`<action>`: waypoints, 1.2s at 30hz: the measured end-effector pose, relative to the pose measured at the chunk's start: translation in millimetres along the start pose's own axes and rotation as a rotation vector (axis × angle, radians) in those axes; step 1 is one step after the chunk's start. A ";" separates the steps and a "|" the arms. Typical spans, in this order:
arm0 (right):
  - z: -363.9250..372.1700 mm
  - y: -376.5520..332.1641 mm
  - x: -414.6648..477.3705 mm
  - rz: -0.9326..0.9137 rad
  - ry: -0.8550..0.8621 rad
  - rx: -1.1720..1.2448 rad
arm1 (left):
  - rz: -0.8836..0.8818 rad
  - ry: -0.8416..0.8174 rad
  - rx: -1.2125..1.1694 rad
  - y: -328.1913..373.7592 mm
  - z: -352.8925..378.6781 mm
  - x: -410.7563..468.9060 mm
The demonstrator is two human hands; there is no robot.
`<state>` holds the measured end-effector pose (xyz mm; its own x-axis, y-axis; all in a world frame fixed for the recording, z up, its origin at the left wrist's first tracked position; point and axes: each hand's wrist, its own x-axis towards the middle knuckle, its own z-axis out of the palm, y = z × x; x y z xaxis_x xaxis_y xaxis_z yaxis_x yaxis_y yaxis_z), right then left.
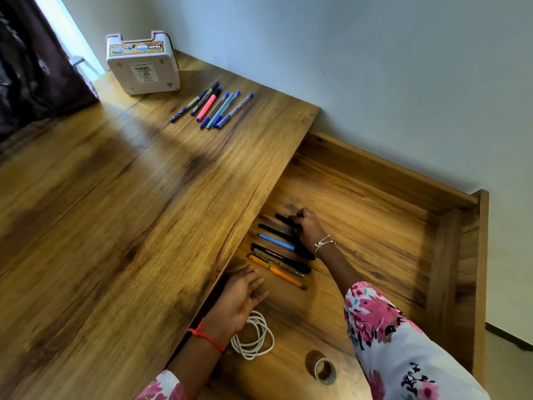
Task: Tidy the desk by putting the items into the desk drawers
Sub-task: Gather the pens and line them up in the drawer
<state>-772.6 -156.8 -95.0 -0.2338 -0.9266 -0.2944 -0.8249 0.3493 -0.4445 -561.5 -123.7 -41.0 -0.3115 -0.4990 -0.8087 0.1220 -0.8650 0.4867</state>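
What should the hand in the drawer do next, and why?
Probably let go of the black pen: the right hand has it down at the end of the row in the drawer. Then reach for the pens on the desk, which are not yet put away.

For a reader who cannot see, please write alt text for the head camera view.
A person's right hand sets a black pen beside a row of pens in an open wooden drawer, while the left hand rests flat near a white cable and tape roll. More pens and a white box remain on the desk.
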 end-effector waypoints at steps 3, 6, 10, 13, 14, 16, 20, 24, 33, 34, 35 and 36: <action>-0.3 -2.4 -0.6 -0.015 0.017 0.023 | 0.070 -0.111 0.170 7.4 3.9 -9.9; -0.8 -4.3 1.8 -0.014 -0.015 -0.006 | 0.168 -0.235 0.350 22.6 6.6 -18.7; -6.1 -7.3 -0.8 -0.009 0.028 0.049 | 0.358 -0.276 0.424 48.7 1.3 -19.2; -20.5 -17.6 -5.5 -0.070 0.356 0.170 | 0.551 -0.140 0.451 76.5 -10.2 -9.8; -28.0 -23.9 -4.6 -0.076 0.476 0.213 | 0.655 -0.055 0.515 89.0 -16.1 -3.5; -45.5 -38.9 3.5 -0.087 0.670 0.282 | 0.886 0.085 0.692 118.0 -28.6 10.6; -80.9 -75.1 36.9 -0.099 0.816 0.383 | 1.164 0.309 1.135 180.0 -54.1 51.8; -100.7 -109.6 84.8 -0.146 0.699 0.306 | 0.968 0.516 1.594 212.4 -78.2 82.1; -110.1 -160.0 181.7 -0.383 0.302 -0.197 | 1.036 0.572 1.613 213.9 -81.2 88.9; -111.2 -164.2 189.4 -0.411 0.269 -0.275 | 1.034 0.569 1.609 214.1 -81.0 89.0; -112.0 -168.0 196.6 -0.427 0.245 -0.334 | 1.025 0.569 1.610 214.2 -81.3 89.7; -112.9 -171.1 202.3 -0.433 0.232 -0.362 | 1.016 0.571 1.615 214.2 -81.4 90.5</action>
<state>-736.9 -419.8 17.0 0.0893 -0.9942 0.0592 -0.9832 -0.0975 -0.1544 -486.8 -358.4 -36.8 -0.3668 -0.9274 0.0739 -0.8844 0.3723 0.2817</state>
